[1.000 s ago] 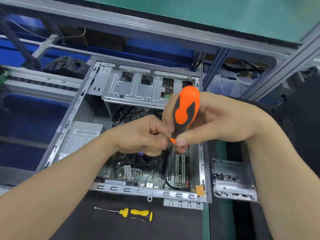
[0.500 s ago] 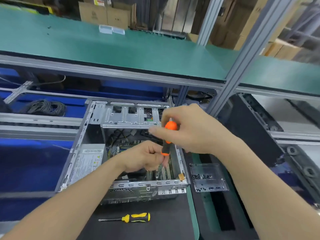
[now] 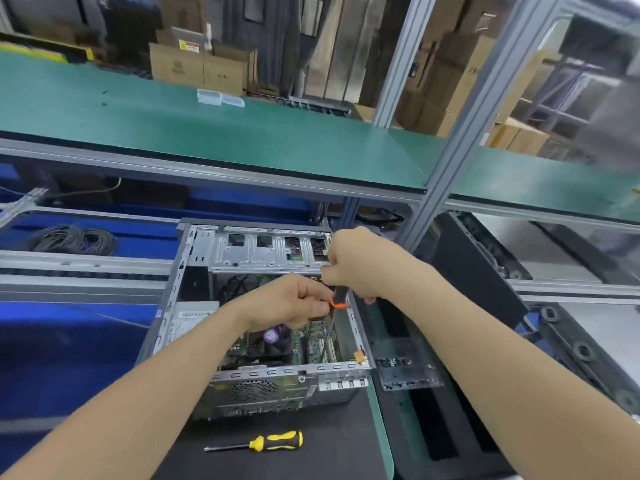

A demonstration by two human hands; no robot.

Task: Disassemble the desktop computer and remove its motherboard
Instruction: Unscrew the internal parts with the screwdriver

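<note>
Right hand (image 3: 360, 268) is wrapped round the orange screwdriver (image 3: 338, 301) and swallows nearly all of the handle, only the black-and-orange collar peeks out below the fist; left hand (image 3: 294, 306) pinches in at that collar, fingertips tucked out of sight. The thin shaft drops to the motherboard (image 3: 306, 341), lying flat on the floor of the open case (image 3: 277, 370), right half, but the tip is lost among the slots and I can't tell what it meets. The left forearm covers much of the board, and a purple-capped cooler (image 3: 272, 336) shows just under the wrist. A labelled power supply (image 3: 188, 323) sits at the case's left, partly behind that arm, with a drive cage (image 3: 263, 254) across the far end. Just right of the case is a clear tray (image 3: 408, 351) with small dark screws; in front, a yellow screwdriver (image 3: 273, 441) lies on the black mat (image 3: 311, 462). A cable coil (image 3: 74, 239) sits far left, a green shelf (image 3: 207, 133) overhead, blurry boxes (image 3: 194, 69) behind. The case is bare grey steel, its rim punched with slots, a round grille on the near face
</note>
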